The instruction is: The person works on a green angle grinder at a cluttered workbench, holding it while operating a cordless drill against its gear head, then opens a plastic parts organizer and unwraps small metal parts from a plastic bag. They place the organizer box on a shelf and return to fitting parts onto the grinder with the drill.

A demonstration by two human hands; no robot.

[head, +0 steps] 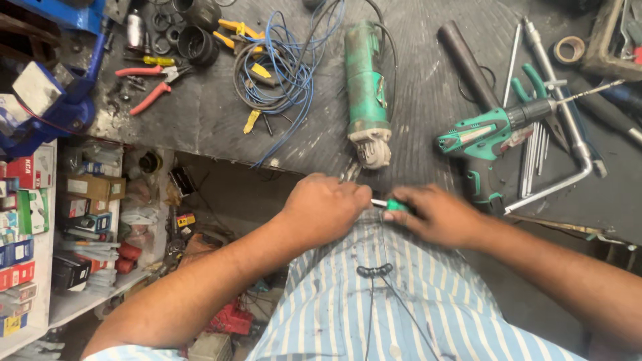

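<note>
My left hand point(326, 206) is closed in a fist at the near edge of the dark workbench point(207, 113), gripping something small that its fingers hide; a bit of metal shows above the knuckles. My right hand point(433, 214) holds a green-handled screwdriver point(393, 204) whose tip points left into my left fist. Both hands hover over my striped shirt. A green angle grinder point(366, 93) lies on the bench just beyond my left hand, its head toward me.
A green cordless drill point(498, 127) lies to the right among metal rods and a wheel wrench point(568, 113). Blue wire coil point(284, 63), red-handled pliers point(148, 83) and a blue vise point(47, 93) sit to the left. Shelves with boxes point(33, 220) stand below left.
</note>
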